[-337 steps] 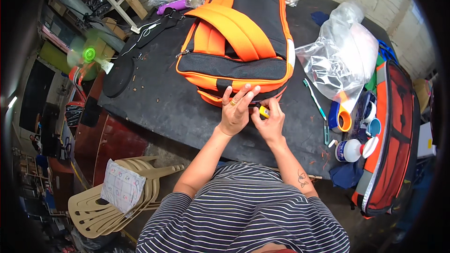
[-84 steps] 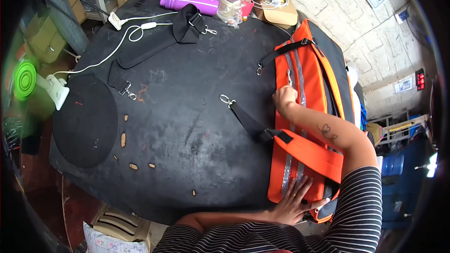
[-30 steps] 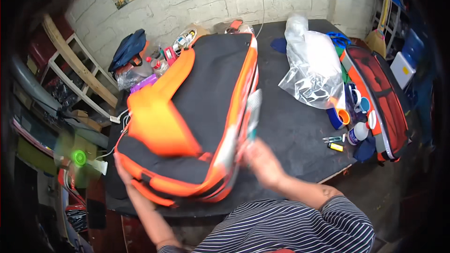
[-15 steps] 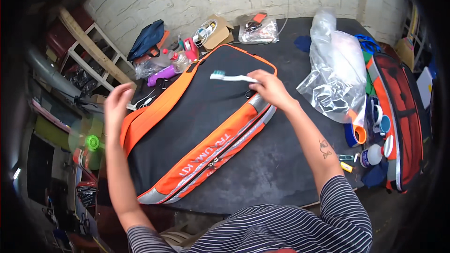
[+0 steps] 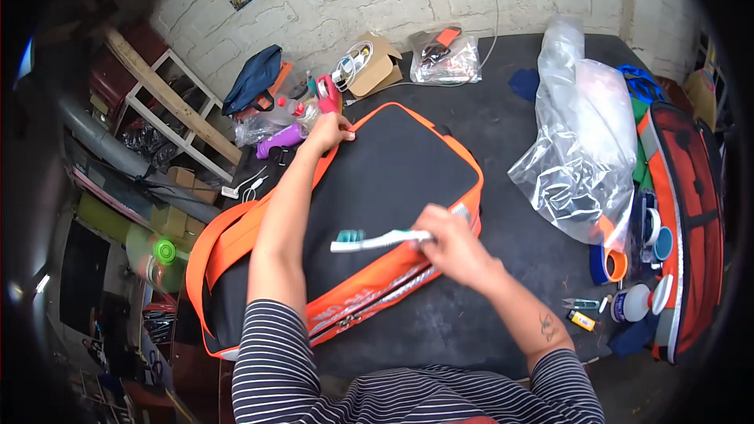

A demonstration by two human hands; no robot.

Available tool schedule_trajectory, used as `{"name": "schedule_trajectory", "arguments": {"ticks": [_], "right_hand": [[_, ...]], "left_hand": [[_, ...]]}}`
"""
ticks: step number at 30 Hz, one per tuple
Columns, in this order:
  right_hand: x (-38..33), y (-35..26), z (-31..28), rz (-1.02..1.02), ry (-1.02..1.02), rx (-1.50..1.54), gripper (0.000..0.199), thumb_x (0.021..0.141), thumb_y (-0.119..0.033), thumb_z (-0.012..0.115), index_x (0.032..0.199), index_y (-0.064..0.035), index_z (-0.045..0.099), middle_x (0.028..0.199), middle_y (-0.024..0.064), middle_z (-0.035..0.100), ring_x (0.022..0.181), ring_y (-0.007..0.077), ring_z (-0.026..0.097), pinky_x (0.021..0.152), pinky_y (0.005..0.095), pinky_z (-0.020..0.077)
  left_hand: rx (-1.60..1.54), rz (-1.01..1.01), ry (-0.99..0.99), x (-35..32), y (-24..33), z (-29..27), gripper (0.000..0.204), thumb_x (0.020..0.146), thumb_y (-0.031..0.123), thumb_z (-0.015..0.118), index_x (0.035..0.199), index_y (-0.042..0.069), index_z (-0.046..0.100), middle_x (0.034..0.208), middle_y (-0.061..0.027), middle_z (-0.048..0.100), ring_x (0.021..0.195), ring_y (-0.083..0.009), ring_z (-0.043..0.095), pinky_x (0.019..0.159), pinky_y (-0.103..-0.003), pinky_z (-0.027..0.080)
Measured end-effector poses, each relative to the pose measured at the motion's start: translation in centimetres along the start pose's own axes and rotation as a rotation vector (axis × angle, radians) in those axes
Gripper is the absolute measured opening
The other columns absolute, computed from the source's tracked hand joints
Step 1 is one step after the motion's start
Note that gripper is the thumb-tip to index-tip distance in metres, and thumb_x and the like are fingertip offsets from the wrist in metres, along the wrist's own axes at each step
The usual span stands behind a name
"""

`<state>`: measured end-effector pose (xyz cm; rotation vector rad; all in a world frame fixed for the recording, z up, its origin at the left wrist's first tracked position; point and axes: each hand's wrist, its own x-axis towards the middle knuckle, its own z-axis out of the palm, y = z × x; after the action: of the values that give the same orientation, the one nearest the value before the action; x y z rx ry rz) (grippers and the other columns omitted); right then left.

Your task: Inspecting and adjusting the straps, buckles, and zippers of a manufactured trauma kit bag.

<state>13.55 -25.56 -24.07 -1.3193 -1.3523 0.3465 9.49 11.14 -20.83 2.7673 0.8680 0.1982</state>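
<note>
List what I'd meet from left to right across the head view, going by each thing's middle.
Green-centred round fan, purple plastic bottle, left hand, white-and-teal plastic toothbrush, right hand, clear plastic bag, red-and-orange fabric bag.

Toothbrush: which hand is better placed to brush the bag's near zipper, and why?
Probably the right hand: it holds the toothbrush near the zipper, while the left hand is at the bag's opposite edge.

A pale, rough block wall (image 5: 408, 0) rises beyond a broad black table (image 5: 510, 129). At far left, a bare wooden beam (image 5: 174, 96) slants beside a white frame (image 5: 196, 80); a white light (image 5: 42, 283) glows leftward.
</note>
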Motion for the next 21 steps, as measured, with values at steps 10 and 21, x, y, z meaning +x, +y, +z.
{"name": "schedule_trajectory", "arguments": {"ticks": [10, 21], "right_hand": [[-8.2, -6.9, 3.1, -0.112, -0.144, 0.271, 0.024, 0.070, 0.009, 0.056, 0.093, -0.0007, 0.056, 0.092, 0.0115, 0.046, 0.075, 0.0269, 0.056, 0.064, 0.0354, 0.0474], [-19.7, 1.9, -8.9, 0.586, 0.473, -0.419, 0.028, 0.086, -0.001, 0.046, 0.113, 0.0028, 0.052, 0.099, 0.0184, 0.043, 0.087, 0.0341, 0.050, 0.077, 0.0424, 0.0423]], "left_hand": [[-0.138, 0.211, -0.112, -6.7, 4.2, -1.8, 0.004, 0.084, 0.001, 0.055, 0.084, 0.002, 0.051, 0.071, 0.0007, 0.048, 0.068, -0.0085, 0.044, 0.062, -0.025, 0.040], [-0.066, 0.287, -0.147, -6.4, 21.9, 0.1, 0.032, 0.086, 0.028, 0.059, 0.096, -0.001, 0.066, 0.091, -0.0143, 0.066, 0.085, -0.0218, 0.064, 0.077, -0.033, 0.049]]}}
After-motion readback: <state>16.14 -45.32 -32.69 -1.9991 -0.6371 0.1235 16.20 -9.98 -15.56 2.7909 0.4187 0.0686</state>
